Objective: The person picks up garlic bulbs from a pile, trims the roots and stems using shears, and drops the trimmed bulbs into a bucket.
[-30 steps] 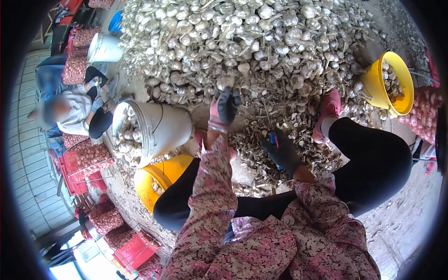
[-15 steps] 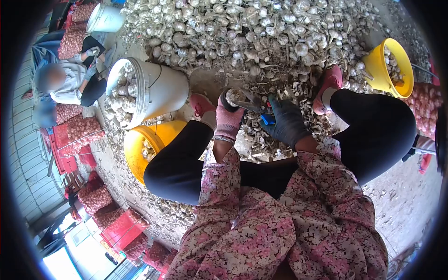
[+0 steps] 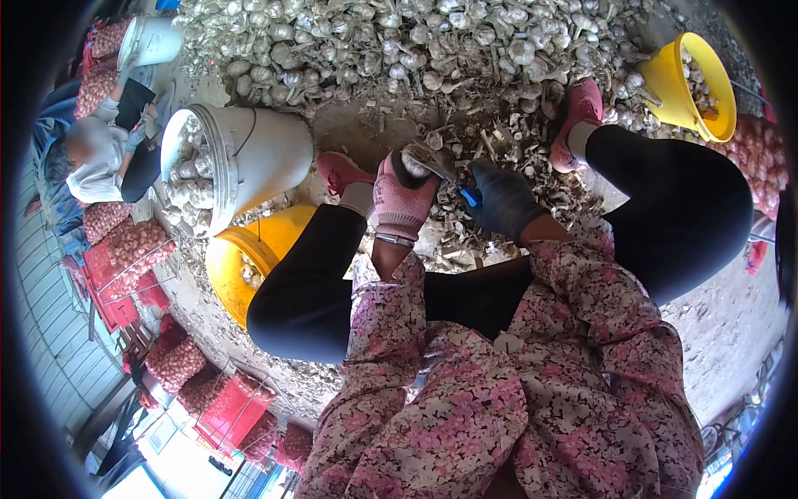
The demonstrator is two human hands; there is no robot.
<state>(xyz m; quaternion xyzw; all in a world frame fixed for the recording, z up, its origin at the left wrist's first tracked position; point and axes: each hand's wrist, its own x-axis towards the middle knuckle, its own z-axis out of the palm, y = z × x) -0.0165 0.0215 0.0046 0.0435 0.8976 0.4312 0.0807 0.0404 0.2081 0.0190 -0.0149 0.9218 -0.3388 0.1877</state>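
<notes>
My left hand, in a pink glove with a dark palm, is closed round a garlic bulb. My right hand, in a dark grey glove, grips a pair of shears with blue handles. Their metal blades reach left to the bulb and overlap it in this view. Below both hands, dry garlic stalks and trimmings litter the ground between my legs.
A big heap of garlic bulbs spreads ahead. To the left stand a white bucket of bulbs and a yellow bucket; another yellow bucket is at right. A co-worker sits far left, near red net sacks.
The view has shifted slightly, so the buckets sit further left. My hands have come closer together, the shears nearer the bulb. The co-worker's arm now reaches toward the far white bucket.
</notes>
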